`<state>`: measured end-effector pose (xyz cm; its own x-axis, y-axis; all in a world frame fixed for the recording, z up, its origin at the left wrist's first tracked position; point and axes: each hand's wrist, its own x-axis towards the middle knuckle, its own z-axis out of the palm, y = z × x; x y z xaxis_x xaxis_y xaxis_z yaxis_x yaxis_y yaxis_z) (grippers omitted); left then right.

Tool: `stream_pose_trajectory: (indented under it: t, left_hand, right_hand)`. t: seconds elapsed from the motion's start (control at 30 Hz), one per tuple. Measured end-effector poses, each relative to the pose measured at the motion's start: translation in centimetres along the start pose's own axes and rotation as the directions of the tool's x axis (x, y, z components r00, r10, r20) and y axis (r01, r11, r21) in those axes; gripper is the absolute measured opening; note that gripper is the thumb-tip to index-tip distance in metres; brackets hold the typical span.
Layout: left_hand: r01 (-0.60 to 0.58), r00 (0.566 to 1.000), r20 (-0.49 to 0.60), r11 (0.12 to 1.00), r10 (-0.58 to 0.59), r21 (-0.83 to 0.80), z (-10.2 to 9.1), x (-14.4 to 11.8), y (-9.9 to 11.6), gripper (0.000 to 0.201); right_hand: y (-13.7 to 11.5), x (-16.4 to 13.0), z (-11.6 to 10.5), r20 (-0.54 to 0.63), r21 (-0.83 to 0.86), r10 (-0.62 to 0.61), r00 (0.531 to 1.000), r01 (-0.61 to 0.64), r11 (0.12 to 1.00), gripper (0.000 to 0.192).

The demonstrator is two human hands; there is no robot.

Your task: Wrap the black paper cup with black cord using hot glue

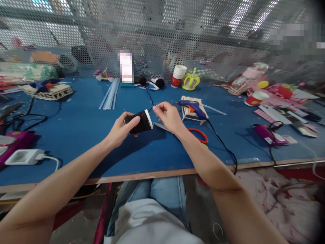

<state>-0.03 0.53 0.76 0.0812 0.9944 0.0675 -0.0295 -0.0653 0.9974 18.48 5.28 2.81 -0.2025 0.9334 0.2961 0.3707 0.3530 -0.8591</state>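
Note:
My left hand is closed around a paper cup wrapped in black yarn, tilted on its side with its white rim facing right. Just right of the rim, my right hand pinches a strand of black yarn. From those fingertips the strand runs back over the table towards small black balls. Scissors with red handles lie partly hidden beneath my right hand and forearm. A blue glue gun rests on a small wooden stick frame to the right.
Clear glue sticks lie back left, near a propped phone. Stacked paper cups and a yellow-green crown-shaped piece stand by the mesh panel. A black cord crosses the table's front right edge; a white charger sits front left.

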Motion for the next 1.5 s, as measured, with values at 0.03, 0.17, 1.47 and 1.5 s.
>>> stream_pose_trajectory:
  t: [0.03, 0.17, 1.47, 1.5]
  left_hand:
    - [0.027, 0.999, -0.019, 1.0, -0.027, 0.0, 0.0, 0.1, 0.1, 0.037]
    - [0.081, 0.995, -0.059, 0.997, -0.081, -0.007, -0.1, 0.3, 0.4, 0.041]
    - [0.062, 0.997, -0.061, 0.989, -0.055, 0.134, -0.3, 0.3, 0.0, 0.041]
    - [0.054, 0.997, -0.059, 0.988, -0.046, 0.144, -0.3, 0.3, 0.0, 0.041]
  right_hand:
    - [-0.5, -0.3, -0.3, 0.04, -0.001, -0.045, 0.998, 0.045, 0.999, 0.03]
    - [-2.1, -1.2, -1.2, 0.249, 0.001, -0.095, 0.964, 0.098, 0.995, 0.027]
    - [-1.9, -1.3, -0.9, 0.389, -0.005, -0.06, 0.919, 0.067, 0.998, 0.019]
    - [-1.9, -1.3, -0.9, 0.387, -0.019, -0.058, 0.92, 0.071, 0.997, 0.019]
